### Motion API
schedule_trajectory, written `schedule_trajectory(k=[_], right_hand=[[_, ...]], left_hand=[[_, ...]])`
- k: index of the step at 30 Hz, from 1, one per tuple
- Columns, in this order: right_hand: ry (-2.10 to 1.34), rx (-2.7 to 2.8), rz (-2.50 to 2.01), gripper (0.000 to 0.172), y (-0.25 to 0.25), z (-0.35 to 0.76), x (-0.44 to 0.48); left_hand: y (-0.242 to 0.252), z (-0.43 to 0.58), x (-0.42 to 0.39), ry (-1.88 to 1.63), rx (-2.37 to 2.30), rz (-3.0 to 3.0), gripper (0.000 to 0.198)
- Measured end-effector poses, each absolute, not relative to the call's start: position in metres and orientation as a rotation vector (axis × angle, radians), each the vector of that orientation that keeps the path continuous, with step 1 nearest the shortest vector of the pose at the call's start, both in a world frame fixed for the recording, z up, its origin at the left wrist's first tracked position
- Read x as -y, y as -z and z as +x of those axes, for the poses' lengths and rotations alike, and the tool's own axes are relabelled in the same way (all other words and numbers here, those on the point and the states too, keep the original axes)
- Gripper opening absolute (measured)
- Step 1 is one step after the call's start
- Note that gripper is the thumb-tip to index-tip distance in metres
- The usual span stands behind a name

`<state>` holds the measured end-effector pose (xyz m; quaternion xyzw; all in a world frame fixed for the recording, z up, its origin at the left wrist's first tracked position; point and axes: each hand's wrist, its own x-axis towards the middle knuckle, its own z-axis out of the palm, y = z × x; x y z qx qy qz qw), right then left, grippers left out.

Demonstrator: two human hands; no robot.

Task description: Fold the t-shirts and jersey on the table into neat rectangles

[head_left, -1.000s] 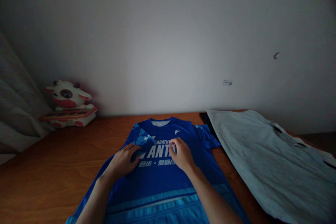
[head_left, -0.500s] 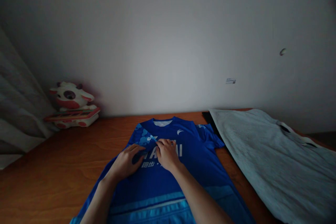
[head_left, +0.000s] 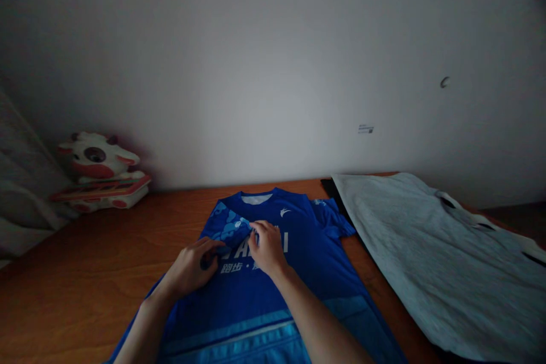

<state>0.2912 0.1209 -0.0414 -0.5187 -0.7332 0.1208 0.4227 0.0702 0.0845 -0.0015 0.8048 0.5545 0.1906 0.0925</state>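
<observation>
A blue short-sleeved sports shirt lies front up on a wooden surface, collar toward the wall, with white lettering on its chest. Its left-side sleeve, patterned in lighter blue, is folded inward over the chest. My left hand pinches the lower corner of this sleeve between thumb and fingers. At the sleeve's cuff end, the fingers of my right hand are closed on the fabric, partly covering the lettering. The other sleeve lies spread out to the right.
Grey cloth with something black beneath its edge lies close on the right. A cow-shaped toy keyboard stands at the back left, near a curtain. The wooden surface meets a pale wall behind.
The view has swung slightly right. My hands have spread a little apart, and the sleeve between them now looks more stretched out and flatter.
</observation>
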Motion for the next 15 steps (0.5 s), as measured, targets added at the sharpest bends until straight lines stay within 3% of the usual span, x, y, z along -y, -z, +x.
schedule_trajectory(k=[8, 15], right_hand=[[-0.318, 1.697, -1.427, 0.026, 0.039, 0.295, -0.123], [-0.261, 1.812, -1.55, 0.026, 0.041, 0.293, -0.119]], left_hand=[[0.01, 0.068, -0.093, -0.749, -1.814, 2.418, 0.041], [0.034, 0.057, -0.098, -0.339, -2.168, 2.325, 0.05]])
